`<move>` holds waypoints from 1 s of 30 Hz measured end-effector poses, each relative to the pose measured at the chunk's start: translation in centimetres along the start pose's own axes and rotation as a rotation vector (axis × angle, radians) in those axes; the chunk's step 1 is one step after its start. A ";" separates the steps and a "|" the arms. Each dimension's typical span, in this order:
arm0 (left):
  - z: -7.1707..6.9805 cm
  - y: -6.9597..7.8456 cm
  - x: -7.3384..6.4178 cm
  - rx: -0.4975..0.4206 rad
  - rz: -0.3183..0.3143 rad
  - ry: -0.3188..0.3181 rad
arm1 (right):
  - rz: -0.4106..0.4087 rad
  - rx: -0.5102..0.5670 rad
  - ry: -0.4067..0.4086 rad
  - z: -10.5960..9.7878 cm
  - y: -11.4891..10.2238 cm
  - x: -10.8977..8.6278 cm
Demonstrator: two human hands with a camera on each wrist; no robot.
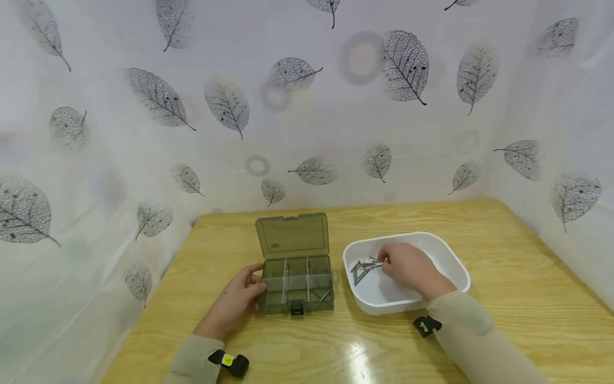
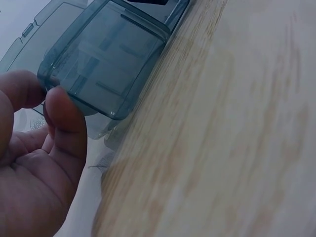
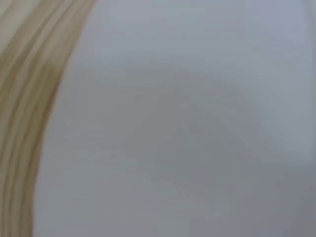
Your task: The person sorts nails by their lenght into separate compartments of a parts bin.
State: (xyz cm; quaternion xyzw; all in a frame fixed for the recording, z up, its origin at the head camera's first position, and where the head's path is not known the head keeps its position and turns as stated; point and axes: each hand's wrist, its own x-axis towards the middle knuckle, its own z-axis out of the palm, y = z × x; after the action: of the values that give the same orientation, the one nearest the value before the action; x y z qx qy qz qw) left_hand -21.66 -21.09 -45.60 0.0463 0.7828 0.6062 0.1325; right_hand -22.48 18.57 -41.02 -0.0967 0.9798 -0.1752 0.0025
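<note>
A smoky, see-through compartment box (image 1: 297, 282) stands on the table with its lid (image 1: 293, 237) raised. My left hand (image 1: 238, 292) grips the box's left side, and the left wrist view shows the thumb (image 2: 65, 111) and a bent finger pinching its corner. A few thin metal pieces (image 1: 320, 298), screw-like, lie in the front right compartment. My right hand (image 1: 409, 268) reaches into a white tray (image 1: 455, 261), fingers curled down at a pile of slim silver screws (image 1: 362, 268). Its fingertips pinch at the pile's right end, partly hidden by the hand. In the right wrist view only blurred tray shows.
The box and tray stand side by side on a wood-grain table (image 1: 384, 346), with a narrow gap between them. A pale leaf-printed sheet (image 1: 326, 122) hangs behind the table and along both sides. Dark straps with small devices (image 1: 230, 362) sit on the sleeves.
</note>
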 end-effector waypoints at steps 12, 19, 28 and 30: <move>-0.1 -0.1 0.2 0.016 0.009 -0.005 | -0.168 0.108 0.144 -0.5 -5.6 -0.2; -0.2 0.0 0.2 0.033 0.011 -0.013 | -0.176 0.111 0.121 0.3 -8.8 0.6; -0.2 0.4 0.0 0.016 0.014 -0.026 | -0.159 0.057 0.097 1.7 -11.0 1.7; -0.2 0.9 -0.2 0.020 0.017 -0.034 | -0.165 0.052 0.097 1.8 -11.2 1.7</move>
State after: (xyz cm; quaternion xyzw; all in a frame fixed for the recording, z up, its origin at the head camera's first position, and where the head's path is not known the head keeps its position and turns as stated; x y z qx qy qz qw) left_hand -21.54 -21.06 -44.67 0.0645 0.7860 0.5987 0.1401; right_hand -21.96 7.34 -38.82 -0.1683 0.9626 -0.2046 -0.0568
